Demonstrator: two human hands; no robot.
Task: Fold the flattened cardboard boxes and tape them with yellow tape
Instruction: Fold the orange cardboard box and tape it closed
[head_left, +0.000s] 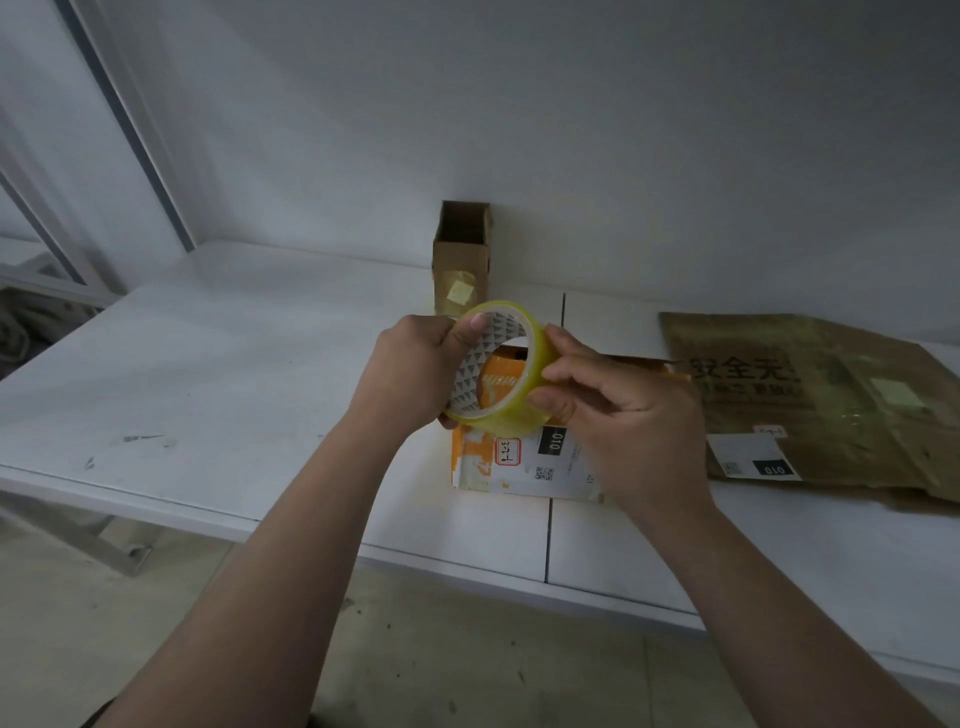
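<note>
A roll of yellow tape (537, 358) is held up above the table between both hands. My left hand (410, 364) grips its left rim, thumb inside the patterned core. My right hand (618, 405) pinches the roll's right outer edge with its fingertips. Directly under the roll stands an orange and white cardboard box (519, 462) with shipping labels, partly hidden by my hands. A flattened brown cardboard box (810, 395) with black printed characters lies on the table to the right.
A small folded brown box (461, 254) with a yellow tape patch stands upright against the back wall. The white table (208, 374) has a seam down its middle and a front edge near me. A metal frame (130, 130) rises at the left.
</note>
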